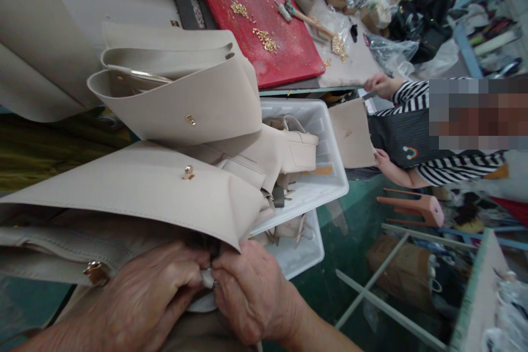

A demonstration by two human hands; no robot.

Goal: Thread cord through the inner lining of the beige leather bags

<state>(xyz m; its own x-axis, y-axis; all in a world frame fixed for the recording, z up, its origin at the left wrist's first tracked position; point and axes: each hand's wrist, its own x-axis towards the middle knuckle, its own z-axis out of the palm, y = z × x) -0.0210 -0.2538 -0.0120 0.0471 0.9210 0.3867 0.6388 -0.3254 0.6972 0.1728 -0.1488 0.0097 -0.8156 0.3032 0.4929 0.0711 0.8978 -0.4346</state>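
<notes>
A beige handbag (136, 187) lies close in front of me, its wide stitched flap lifted and a gold turn-lock (188, 172) on it. Under the flap's lower corner, my left hand (152, 291) is closed, thumb and fingers pinching a small pale strip (207, 279). My right hand (251, 291) meets it from the other side, also closed on the strip. A gold clasp (96, 273) sits left of my left hand. Just beyond stands a second beige handbag (181, 99), with its top gaping and a zipper inside. The bag's inside near my fingers is mostly hidden.
White plastic crates (336, 176) hold more beige bags. On the table, a red board (231, 5) carries gold fittings and a hammer (309, 22). Across from me, a person in striped sleeves (412, 93) holds a beige panel (350, 132). A pink stool (412, 206) stands right.
</notes>
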